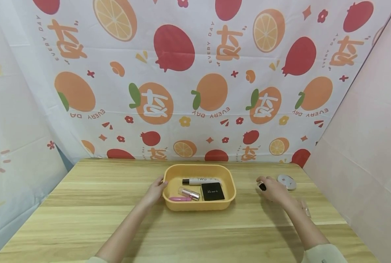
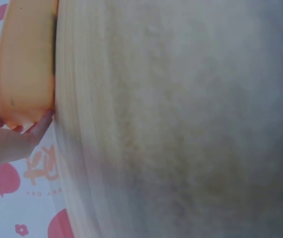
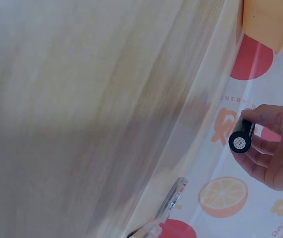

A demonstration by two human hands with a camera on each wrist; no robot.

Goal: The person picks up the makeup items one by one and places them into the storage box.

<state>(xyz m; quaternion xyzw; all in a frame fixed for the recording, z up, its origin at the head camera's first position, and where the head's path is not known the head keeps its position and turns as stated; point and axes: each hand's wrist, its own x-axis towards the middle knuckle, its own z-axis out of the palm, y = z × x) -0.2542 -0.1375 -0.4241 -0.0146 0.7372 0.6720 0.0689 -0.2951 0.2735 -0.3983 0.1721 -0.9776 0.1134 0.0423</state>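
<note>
Pale fabric sleeve (image 1: 320,254) nearest, the right hand (image 1: 273,189) pinches a short black plastic-looking cylinder (image 3: 241,139) right of the yellow oblong plastic basin (image 1: 200,206); the left hand (image 1: 155,190) grips its left end between thumb and fingers. Seemingly a pick-up step, calling next for a steady carry.

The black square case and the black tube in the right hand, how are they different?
Shape: the black square case is flat and square, while the black tube is round.
Place: the case lies in the yellow tray; the tube is outside it, held in the right hand.
Markings: the case shows pale lettering; the tube, a round pale label on its end.
Both are black.
</note>
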